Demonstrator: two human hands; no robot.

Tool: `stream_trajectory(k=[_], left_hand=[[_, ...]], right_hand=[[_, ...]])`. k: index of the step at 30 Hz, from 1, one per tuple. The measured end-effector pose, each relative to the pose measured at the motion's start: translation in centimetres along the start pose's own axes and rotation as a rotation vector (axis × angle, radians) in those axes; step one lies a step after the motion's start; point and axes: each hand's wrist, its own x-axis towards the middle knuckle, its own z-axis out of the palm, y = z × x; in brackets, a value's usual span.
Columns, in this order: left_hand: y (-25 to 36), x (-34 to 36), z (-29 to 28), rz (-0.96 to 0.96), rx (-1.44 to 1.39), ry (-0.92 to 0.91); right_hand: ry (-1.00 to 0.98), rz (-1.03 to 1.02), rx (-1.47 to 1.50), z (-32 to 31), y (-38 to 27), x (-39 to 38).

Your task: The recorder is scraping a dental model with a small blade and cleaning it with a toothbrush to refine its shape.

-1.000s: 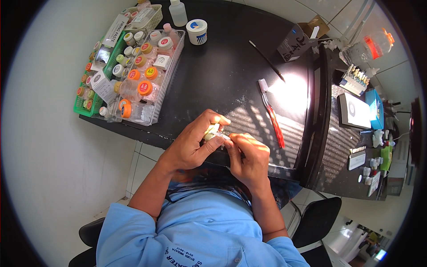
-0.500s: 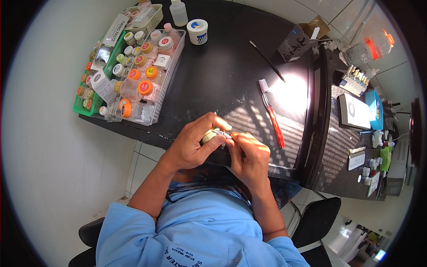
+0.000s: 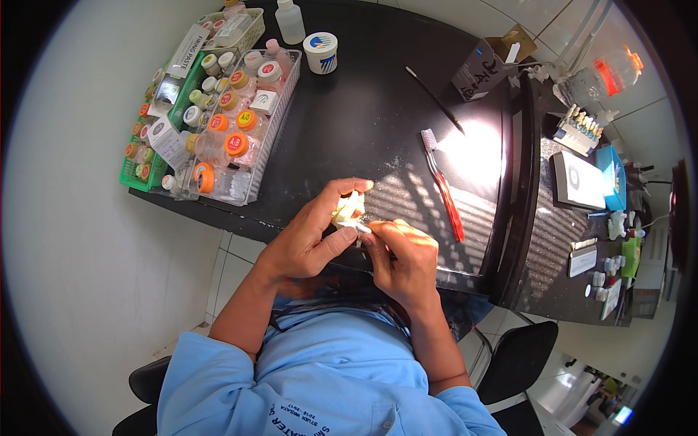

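My left hand (image 3: 305, 236) is wrapped round a pale yellow plaster piece (image 3: 349, 206) that looks like a dental cast, its thumb along the near side and its index finger reaching over the far side. Against the cast's near end lies a small whitish-grey piece (image 3: 361, 227), with my right hand (image 3: 405, 254) pinching it between thumb and fingertips. Fingers hide most of this piece, so its kind cannot be made out. Both hands are just over the desk's near edge. Pale dust (image 3: 392, 163) is scattered on the black desktop beyond them.
Baskets of capped jars, one white (image 3: 273, 131) and one green (image 3: 134, 174), stand on the left. A white tub (image 3: 321, 54) and a squeeze bottle (image 3: 291, 22) are at the back. A red toothbrush (image 3: 445, 190) and a thin brush (image 3: 436, 102) lie right of my hands.
My left hand has opened out a little and tilted the cast, showing more of it. The right fingers, still pinching the whitish-grey piece, have shifted slightly nearer to me.
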Motion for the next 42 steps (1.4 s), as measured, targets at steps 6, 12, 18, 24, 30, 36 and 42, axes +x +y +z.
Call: stream_trajectory(k=[6, 12, 18, 24, 30, 36, 42], left_hand=[[0.15, 0.13, 0.37, 0.025, 0.091, 0.038], [0.49, 0.39, 0.33, 0.019, 0.089, 0.053], [0.35, 0.68, 0.53, 0.059, 0.133, 0.101], [0.45, 0.42, 0.26, -0.013, 0.160, 0.076], [0.56, 0.65, 0.38, 0.062, 0.136, 0.088], [0.50, 0.25, 0.04, 0.017, -0.005, 0.044], [0.53, 0.03, -0.10, -0.100, -0.068, -0.009]], right_hand=[[0.014, 0.020, 0.011, -0.11, -0.35, 0.13], [0.022, 0.026, 0.011, -0.02, -0.23, 0.24], [0.018, 0.027, 0.030, -0.15, -0.20, 0.25], [0.024, 0.035, 0.011, -0.14, -0.11, 0.15], [0.067, 0.040, 0.030, 0.07, -0.09, 0.07], [-0.016, -0.006, -0.001, -0.08, -0.01, 0.00], [-0.026, 0.001, -0.001, -0.08, -0.05, 0.08]])
